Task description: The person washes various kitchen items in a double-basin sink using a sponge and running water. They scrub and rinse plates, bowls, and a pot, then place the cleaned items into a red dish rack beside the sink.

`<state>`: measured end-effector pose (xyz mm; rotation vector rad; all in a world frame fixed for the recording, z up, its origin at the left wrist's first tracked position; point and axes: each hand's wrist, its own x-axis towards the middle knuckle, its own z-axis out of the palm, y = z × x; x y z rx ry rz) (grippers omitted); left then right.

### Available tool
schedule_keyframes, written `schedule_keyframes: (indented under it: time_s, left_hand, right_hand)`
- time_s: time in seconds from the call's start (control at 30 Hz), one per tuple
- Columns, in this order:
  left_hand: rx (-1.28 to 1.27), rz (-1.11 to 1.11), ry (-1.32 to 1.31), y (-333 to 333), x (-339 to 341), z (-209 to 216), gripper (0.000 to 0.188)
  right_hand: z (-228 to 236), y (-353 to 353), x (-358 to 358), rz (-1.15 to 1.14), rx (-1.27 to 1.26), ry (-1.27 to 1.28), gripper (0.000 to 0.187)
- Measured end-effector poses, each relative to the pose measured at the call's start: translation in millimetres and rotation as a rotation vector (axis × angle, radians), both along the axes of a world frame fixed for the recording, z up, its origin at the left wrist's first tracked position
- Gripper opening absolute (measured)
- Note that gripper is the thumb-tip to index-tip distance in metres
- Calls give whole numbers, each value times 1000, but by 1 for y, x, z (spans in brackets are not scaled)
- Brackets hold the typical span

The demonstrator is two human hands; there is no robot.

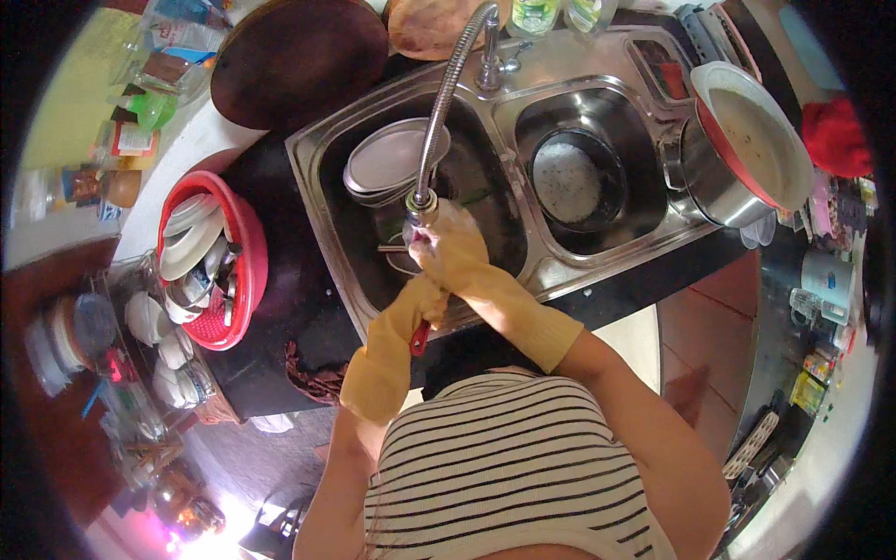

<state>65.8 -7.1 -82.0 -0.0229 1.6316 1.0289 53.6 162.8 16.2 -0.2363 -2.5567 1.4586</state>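
Both my hands wear yellow rubber gloves and meet over the left basin of a steel double sink point(509, 121). My left hand point(427, 301) is closed round a utensil with a red handle point(420, 338), whose end sticks out below the fist. Just beyond it, my right hand point(453, 250) is closed under the flexible faucet hose point(439, 121), wet and pale at the fingers. What lies inside the right hand is hidden. In the left basin sit stacked oval metal dishes point(399, 157). A dark round pan point(577, 179) with foamy water stands in the right basin.
Left of the sink, a red plastic basket point(250, 280) holds bowls and utensils. A large steel pot point(719, 173) stands at the right edge, a pale basin on it. Round wooden boards point(299, 61) lean behind. Two bottles point(535, 14) stand near the faucet.
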Motion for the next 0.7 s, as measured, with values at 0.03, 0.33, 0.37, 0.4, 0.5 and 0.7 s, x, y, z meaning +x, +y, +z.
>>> schedule_keyframes:
  time_s: [0.03,0.33,0.37,0.4,0.5,0.7]
  left_hand:
    - [48,26,-71,-4,0,4,37]
    - [95,518,-155,4,16,69,61]
    - [156,449,96,6,19,65,62]
    - [180,438,138,5,19,61,62]
    - [262,513,-170,-9,17,48,63]
    - [534,619,-905,-32,7,36,67]
  right_hand:
    - [-11,2,0,-7,20,-35,15]
    - [-22,14,-1,-1,-223,-423,23]
    - [-23,-2,7,-35,-101,-331,26]
    - [-25,-14,12,-68,22,-239,29]
    - [-27,4,-3,-66,-224,-427,33]
    - [-62,39,-13,177,-59,-388,41]
